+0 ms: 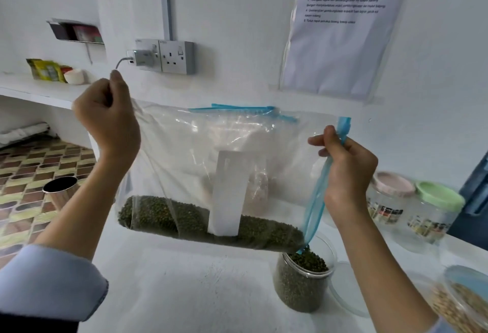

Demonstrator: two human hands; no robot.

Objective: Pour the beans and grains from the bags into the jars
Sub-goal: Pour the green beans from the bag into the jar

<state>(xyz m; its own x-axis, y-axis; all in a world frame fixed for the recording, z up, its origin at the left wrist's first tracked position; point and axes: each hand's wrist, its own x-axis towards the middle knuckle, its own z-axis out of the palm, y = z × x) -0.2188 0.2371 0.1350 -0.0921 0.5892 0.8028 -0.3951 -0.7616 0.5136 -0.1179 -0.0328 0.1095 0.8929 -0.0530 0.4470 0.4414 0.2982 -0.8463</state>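
Observation:
A clear zip bag [184, 148] with a blue zip strip and a white label hangs sideways above the white counter [184, 280]. Green beans [163, 216] lie along its lower edge. My left hand [108, 119] pinches the bag's upper left corner, raised high. My right hand [348, 171] grips the blue zip edge at the right. The bag's lower right corner points into an open clear jar [301, 280], which is nearly full of green beans. Behind the bag, another bag with a blue zip strip [245, 111] and pale contents shows through.
Two lidded jars stand at the right, one with a pink lid [393, 185], one with a green lid [438, 195]. A jar of tan grains [459, 303] lies at the lower right. A metal cup [60, 190] stands left; a wall socket [174, 57] is behind.

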